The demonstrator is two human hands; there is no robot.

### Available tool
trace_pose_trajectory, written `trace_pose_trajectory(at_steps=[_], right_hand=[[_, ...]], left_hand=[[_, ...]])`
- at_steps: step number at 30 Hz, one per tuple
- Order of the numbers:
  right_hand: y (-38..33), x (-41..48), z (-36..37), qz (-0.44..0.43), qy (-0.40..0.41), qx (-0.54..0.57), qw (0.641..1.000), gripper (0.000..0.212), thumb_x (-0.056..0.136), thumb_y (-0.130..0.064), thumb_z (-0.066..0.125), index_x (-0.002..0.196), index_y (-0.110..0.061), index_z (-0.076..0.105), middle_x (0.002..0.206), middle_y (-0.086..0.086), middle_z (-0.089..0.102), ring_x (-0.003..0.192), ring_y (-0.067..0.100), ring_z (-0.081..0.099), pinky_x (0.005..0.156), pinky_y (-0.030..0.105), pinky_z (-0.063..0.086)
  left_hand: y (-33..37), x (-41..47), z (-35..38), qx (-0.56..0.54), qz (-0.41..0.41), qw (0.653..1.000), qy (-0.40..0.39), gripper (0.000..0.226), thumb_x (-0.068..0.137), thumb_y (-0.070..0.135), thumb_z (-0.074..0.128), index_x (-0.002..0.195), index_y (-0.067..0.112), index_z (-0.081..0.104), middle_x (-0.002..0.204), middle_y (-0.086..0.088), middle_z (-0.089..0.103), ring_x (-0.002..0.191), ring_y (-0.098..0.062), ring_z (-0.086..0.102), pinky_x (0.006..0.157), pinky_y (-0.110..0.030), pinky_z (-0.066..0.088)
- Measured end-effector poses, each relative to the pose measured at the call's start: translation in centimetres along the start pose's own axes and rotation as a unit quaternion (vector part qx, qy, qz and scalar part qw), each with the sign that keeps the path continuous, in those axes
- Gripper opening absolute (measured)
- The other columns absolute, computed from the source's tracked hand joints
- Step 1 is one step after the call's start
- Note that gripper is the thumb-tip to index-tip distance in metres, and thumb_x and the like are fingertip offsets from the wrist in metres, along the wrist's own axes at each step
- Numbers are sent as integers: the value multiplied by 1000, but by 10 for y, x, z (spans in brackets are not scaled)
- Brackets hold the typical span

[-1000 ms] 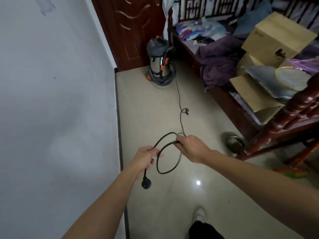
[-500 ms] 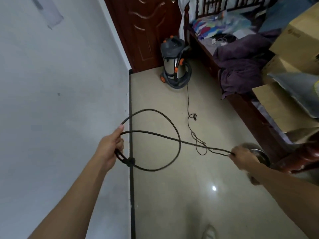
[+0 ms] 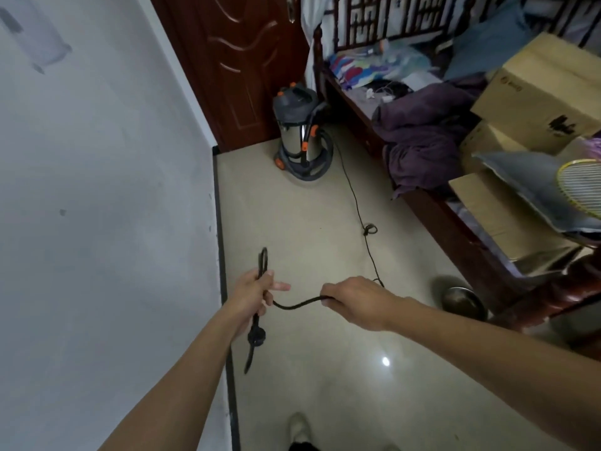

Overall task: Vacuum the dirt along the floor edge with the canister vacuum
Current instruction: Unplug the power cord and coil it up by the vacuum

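The canister vacuum [image 3: 298, 135], steel with a grey lid and orange clips, stands on the floor by the brown door. Its black power cord [image 3: 354, 203] runs over the tiles toward me. My left hand [image 3: 252, 296] grips folded loops of the cord, and the black plug [image 3: 257, 335] hangs just below that hand. My right hand [image 3: 354, 302] grips the cord a short way to the right, with a slack curve of cord between the two hands.
A dark skirting strip [image 3: 222, 271] runs along the white wall [image 3: 97, 222] on the left. A wooden bed [image 3: 455, 229] piled with clothes and cardboard boxes [image 3: 546, 92] fills the right side. A metal bowl [image 3: 461, 299] sits on the floor by the bed. My shoe [image 3: 299, 428] shows at the bottom.
My hands were spread wide with the cord stretched between them; now they have come close together, the large loop has been gathered into my left hand, and the plug hangs below it.
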State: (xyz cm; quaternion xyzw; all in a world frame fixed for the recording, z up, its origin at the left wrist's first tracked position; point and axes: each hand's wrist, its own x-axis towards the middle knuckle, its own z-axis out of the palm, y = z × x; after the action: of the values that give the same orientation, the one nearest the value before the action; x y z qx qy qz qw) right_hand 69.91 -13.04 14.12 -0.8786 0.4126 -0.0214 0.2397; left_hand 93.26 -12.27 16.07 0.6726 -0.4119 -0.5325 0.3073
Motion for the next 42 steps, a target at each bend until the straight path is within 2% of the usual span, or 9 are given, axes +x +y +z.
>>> trace_pose_trajectory(at_steps=[3,7,12,15,20,27,30,34,42], right_hand=[[-4,17,-15,5,91,34,995,20,100,-32,48,99,-15,58,78,3,64,68,24,55,63,36,44],[19,39,-13,121,137,-35,983,19,95,-36,56,99,-18,63,85,2,69,78,25,62,66,33,47],[82,33,26,378,79,-35,922,19,97,-33,49,102,-22,63,104,4,65,97,27,61,72,30,44],[109,17,54,455,21,-41,889,22,97,-27,46,105,-20,65,98,3,61,98,28,61,84,37,52],[60,52,43,371,64,50,925,23,102,-33,41,102,-18,58,97,11,67,87,30,63,72,36,47],[-41,92,8,115,42,-26,992,23,103,-41,36,103,-23,50,75,5,60,70,27,56,64,37,44],[-53,105,2,144,110,25,983,23,103,-36,39,98,-18,51,65,5,55,61,26,50,60,39,42],[-31,110,-12,181,147,15,972,23,97,-39,51,94,-18,60,76,6,66,73,28,57,65,38,46],[89,93,0,363,97,-12,927,23,98,-39,48,102,-23,65,103,1,61,97,22,57,70,32,43]], left_hand=[[1,9,0,74,-15,993,-89,24,103,23,42,82,12,47,75,-13,72,48,-13,37,40,-22,23],[18,24,-28,110,8,985,-133,31,102,27,46,73,18,41,51,2,38,41,-7,27,41,-21,17],[29,48,-106,-19,42,994,-95,32,102,27,46,72,18,40,47,7,30,43,-8,23,48,-28,16],[22,56,-148,39,59,995,-71,34,99,27,53,68,18,42,51,5,31,46,-10,25,49,-27,19],[-3,80,-158,272,109,956,-26,34,97,26,56,72,3,62,62,-2,53,60,-16,48,62,-27,34],[11,87,-129,114,68,991,-14,33,100,26,51,80,7,68,77,-18,64,60,-20,47,51,-26,33],[10,76,-106,82,33,993,-81,27,100,20,49,79,9,61,86,-21,71,57,-16,46,43,-22,29],[19,72,-89,97,6,983,-157,30,99,30,50,76,13,56,52,-1,52,44,-9,34,48,-27,21],[86,94,-128,-93,39,984,-148,44,95,34,52,55,21,43,44,5,22,42,-11,18,43,-23,14]])
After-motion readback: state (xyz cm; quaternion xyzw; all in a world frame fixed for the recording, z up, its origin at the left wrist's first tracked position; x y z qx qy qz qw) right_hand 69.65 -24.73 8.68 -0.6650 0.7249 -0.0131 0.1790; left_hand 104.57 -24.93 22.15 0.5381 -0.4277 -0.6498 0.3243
